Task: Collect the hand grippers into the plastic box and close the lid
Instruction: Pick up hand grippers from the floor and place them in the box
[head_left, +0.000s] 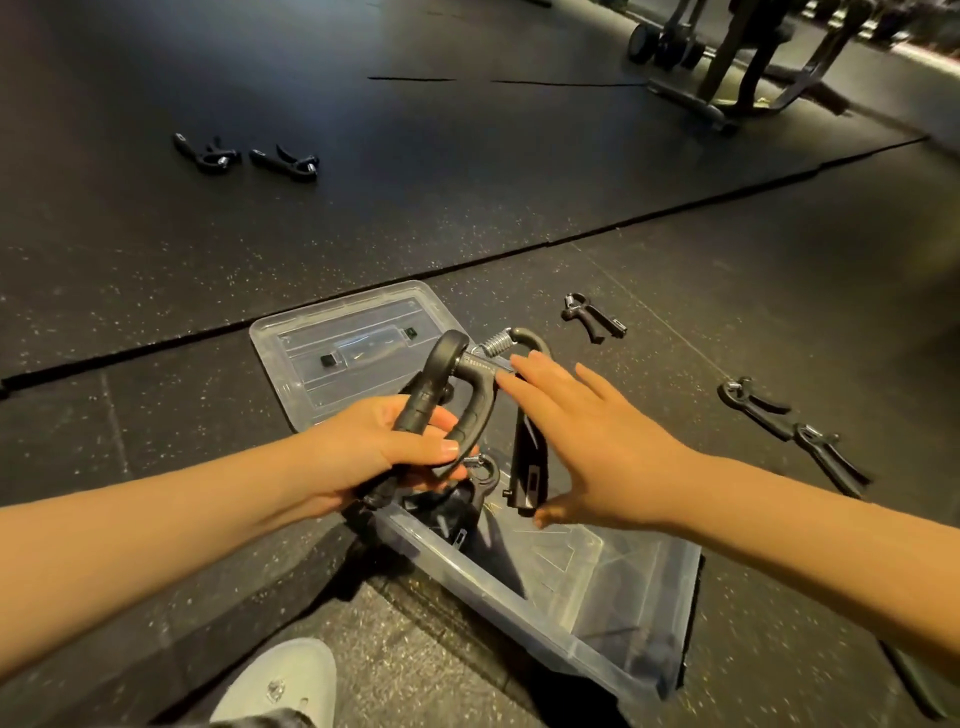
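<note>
— Black hand gripper (441, 395) is sitting in my left hand (379, 452): fingers are curling shut around its two handles, which are pointing down toward the lower centre of the frame, spring end up.

— And your right?

— My right hand (587, 441) is spreading open, holding nothing, hovering just right of a second gripper (524, 467) that is standing upright at the box's far end. I'm judging the left hand nearer for the drop.

— What is the box holding?

— Clear plastic box (623, 634), lower centre, is holding that upright one and another gripper (467, 499) beneath my left hand. Its lid (291, 338) is lying off, behind it. Loose grippers are waiting at upper left (244, 156) and at right (779, 415).
</note>
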